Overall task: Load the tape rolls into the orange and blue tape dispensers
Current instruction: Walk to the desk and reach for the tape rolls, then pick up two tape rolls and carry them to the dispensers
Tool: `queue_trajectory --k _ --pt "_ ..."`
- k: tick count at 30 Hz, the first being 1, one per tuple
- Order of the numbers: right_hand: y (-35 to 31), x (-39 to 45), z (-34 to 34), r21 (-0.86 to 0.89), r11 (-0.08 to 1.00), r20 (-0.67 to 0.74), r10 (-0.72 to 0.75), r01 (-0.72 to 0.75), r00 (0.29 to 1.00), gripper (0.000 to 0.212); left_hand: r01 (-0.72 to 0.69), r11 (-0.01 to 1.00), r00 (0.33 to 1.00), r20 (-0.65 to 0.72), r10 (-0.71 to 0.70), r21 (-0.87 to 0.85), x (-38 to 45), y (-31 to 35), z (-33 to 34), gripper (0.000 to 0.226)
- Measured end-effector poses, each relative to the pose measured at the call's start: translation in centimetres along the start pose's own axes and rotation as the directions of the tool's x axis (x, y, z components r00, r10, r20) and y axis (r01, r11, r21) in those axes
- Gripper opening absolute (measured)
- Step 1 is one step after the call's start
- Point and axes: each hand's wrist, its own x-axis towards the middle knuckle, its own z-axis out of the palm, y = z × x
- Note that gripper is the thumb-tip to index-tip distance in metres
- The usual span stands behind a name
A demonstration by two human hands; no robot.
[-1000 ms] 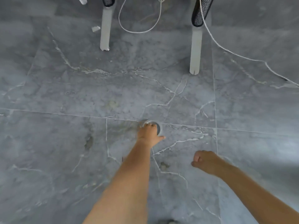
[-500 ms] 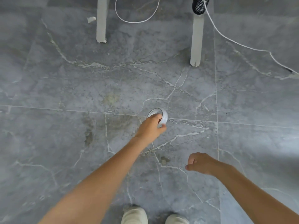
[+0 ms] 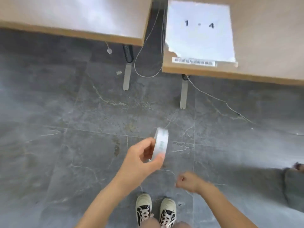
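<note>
My left hand (image 3: pixel 142 159) holds a clear tape roll (image 3: pixel 160 144) on edge above the grey stone floor, with the thumb under the roll and the fingers behind it. My right hand (image 3: pixel 189 181) hangs lower and to the right as a loose fist with nothing in it. No orange or blue tape dispenser is in view.
Two wooden tables stand ahead: one at the upper left (image 3: pixel 79 32), one at the upper right (image 3: pixel 230 74) bearing a white sheet (image 3: pixel 199 32) marked "1 - 4". White table legs (image 3: pixel 183 93) and loose cables (image 3: pixel 218 100) lie beneath. My shoes (image 3: pixel 155 209) are at the bottom. Another person's leg (image 3: pixel 294 186) enters at the right.
My left hand picked the tape roll off the floor and raised it. The view has risen and tilted up, bringing both tabletops and my shoes into sight.
</note>
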Motion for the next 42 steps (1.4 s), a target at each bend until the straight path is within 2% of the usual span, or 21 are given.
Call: queue_trajectory --k 2,5,6,8,11,16,22,26,28,29,32,34,36,39,40,42 --pt "-3.2 -6.3 -1.4 0.054 0.999 -0.027 -0.008 0.009 1.000 0.023 0.004 1.000 1.000 -0.004 -0.004 0.004 -2.5 6.7 -1.4 0.018" --pt "-8.1 -14.3 -4.1 0.093 0.994 -0.085 -0.043 0.051 0.995 0.013 -0.029 0.999 1.000 -0.007 0.029 0.020 -4.7 15.9 -3.8 0.030" --pt "-9.8 -16.6 -5.4 0.116 0.991 -0.109 -0.057 0.069 0.992 0.013 -0.054 0.998 0.999 0.002 0.054 0.018 -4.8 19.0 -4.7 0.033" --pt "-12.6 -20.4 -8.0 0.140 0.983 -0.163 -0.094 0.117 0.982 0.021 -0.101 0.995 0.995 0.026 0.100 0.029 -4.2 24.4 -6.1 0.026" --pt "-15.3 -23.8 -12.0 0.174 0.971 -0.248 -0.120 0.166 0.961 0.022 -0.132 0.990 0.991 0.009 0.131 0.042 -1.0 30.6 -7.5 0.011" --pt "-17.3 -26.1 -20.4 0.188 0.957 -0.366 -0.141 0.221 0.920 0.014 -0.080 0.993 0.994 -0.082 0.073 -0.084 7.6 36.8 -7.8 0.016" --pt "-19.9 -23.9 -34.1 0.239 0.935 -0.524 -0.102 0.261 0.846 0.020 -0.008 0.989 0.988 -0.155 -0.015 -0.147 20.0 40.1 -8.1 0.011" --pt "-23.0 -21.2 -44.1 0.260 0.916 -0.750 -0.008 0.306 0.661 0.025 0.037 0.986 0.974 -0.213 -0.072 -0.164 26.6 41.2 -9.8 0.005" --pt "-24.8 -19.0 -48.8 0.207 0.945 -0.806 0.018 0.253 0.592 0.021 0.048 0.984 0.969 -0.231 -0.087 -0.171 29.5 40.9 -11.4 0.016" --pt "-25.8 -17.8 -50.6 0.162 0.966 -0.809 0.013 0.202 0.587 0.018 0.053 0.984 0.969 -0.229 -0.092 -0.168 30.5 40.7 -12.2 0.016" --pt "-27.9 -14.0 -54.5 0.140 0.987 -0.809 0.070 0.075 0.584 0.047 0.082 0.984 0.966 -0.230 -0.117 -0.160 33.0 39.9 -13.9 0.010" --pt "-28.6 -12.2 -55.4 0.156 0.988 -0.791 0.126 -0.002 0.598 0.058 0.103 0.982 0.963 -0.232 -0.139 -0.161 34.3 39.5 -14.7 0.014" --pt "-28.8 -10.7 -55.9 0.184 0.981 -0.768 0.185 -0.066 0.613 0.055 0.125 0.981 0.963 -0.219 -0.156 -0.150 35.3 39.1 -15.0 0.016" --pt "-28.3 -9.6 -56.0 0.223 0.972 -0.773 0.223 -0.074 0.594 0.020 0.164 0.978 0.963 -0.192 -0.187 -0.128 36.2 38.5 -15.0 0.027" --pt "-28.1 -9.3 -56.1 0.227 0.971 -0.769 0.223 -0.070 0.600 0.015 0.169 0.978 0.965 -0.180 -0.190 -0.124 36.3 38.4 -14.9 0.034" --pt "-28.0 -9.4 -56.7 0.230 0.973 -0.759 0.197 -0.028 0.620 0.025 0.177 0.976 0.968 -0.155 -0.196 -0.126 36.5 38.5 -14.8 0.040"
